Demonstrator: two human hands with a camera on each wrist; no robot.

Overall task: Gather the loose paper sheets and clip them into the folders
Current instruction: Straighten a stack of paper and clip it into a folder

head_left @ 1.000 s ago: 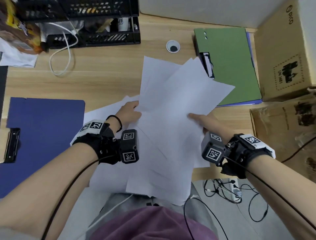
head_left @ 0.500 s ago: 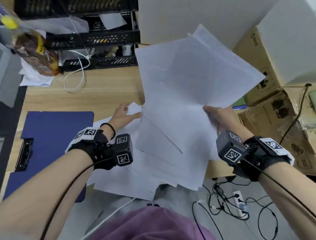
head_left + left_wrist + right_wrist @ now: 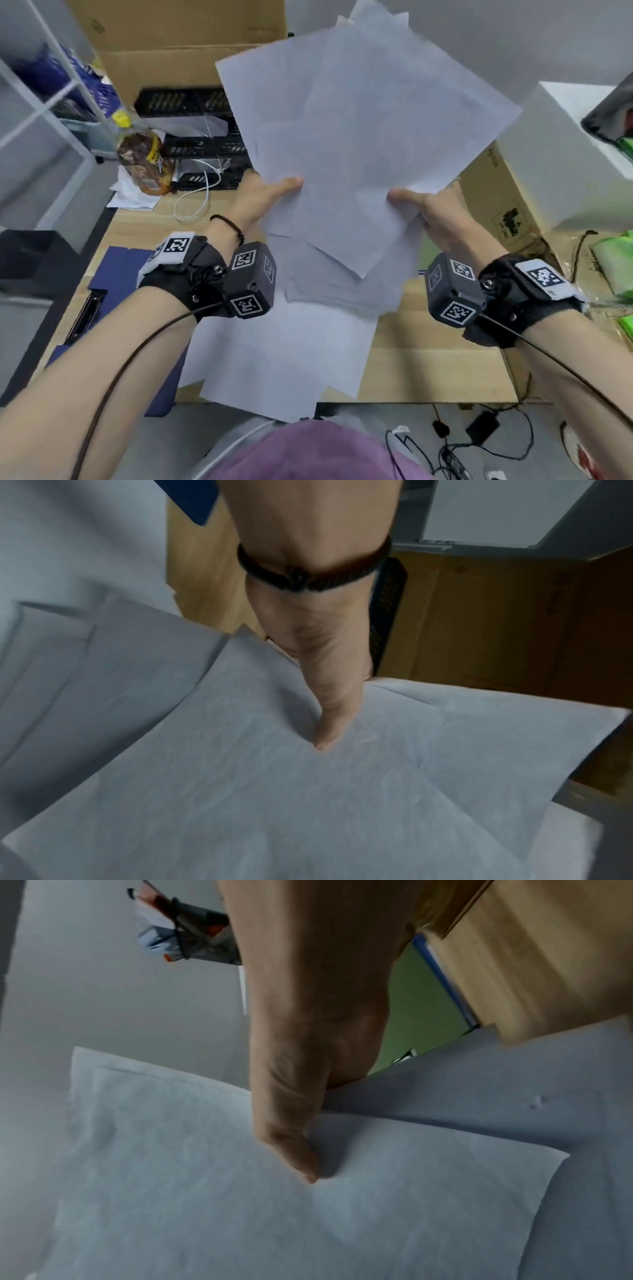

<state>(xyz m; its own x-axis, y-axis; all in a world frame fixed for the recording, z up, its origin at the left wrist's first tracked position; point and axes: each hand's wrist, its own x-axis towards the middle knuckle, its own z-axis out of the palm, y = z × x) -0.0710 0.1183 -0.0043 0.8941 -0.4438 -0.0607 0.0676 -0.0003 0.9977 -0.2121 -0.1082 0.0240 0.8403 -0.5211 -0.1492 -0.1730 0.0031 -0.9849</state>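
Observation:
Both hands hold up a fanned bunch of white paper sheets (image 3: 359, 130) above the wooden desk. My left hand (image 3: 270, 195) pinches its left edge, thumb on the near face. On the opposite edge my right hand (image 3: 424, 205) pinches the same way. The fingers behind the sheets are hidden. Each wrist view shows a thumb pressed onto the paper sheets (image 3: 274, 791) (image 3: 274, 1204). More loose sheets (image 3: 274, 349) lie on the desk under the hands. A blue clipboard folder (image 3: 116, 274) lies at the left. A strip of the green folder (image 3: 421, 1010) shows beside my right hand.
Black stacked trays (image 3: 202, 150), a snack bag (image 3: 144, 161) and a white cable (image 3: 202, 195) sit at the back left. Cardboard boxes (image 3: 496, 205) and a white box (image 3: 568, 147) crowd the right. Cables (image 3: 479, 435) lie on the floor below the desk edge.
The bunch of sheets has been lifted off the desk and tilted upright. My left hand moved from the sheets on the desk to the bunch's left edge.

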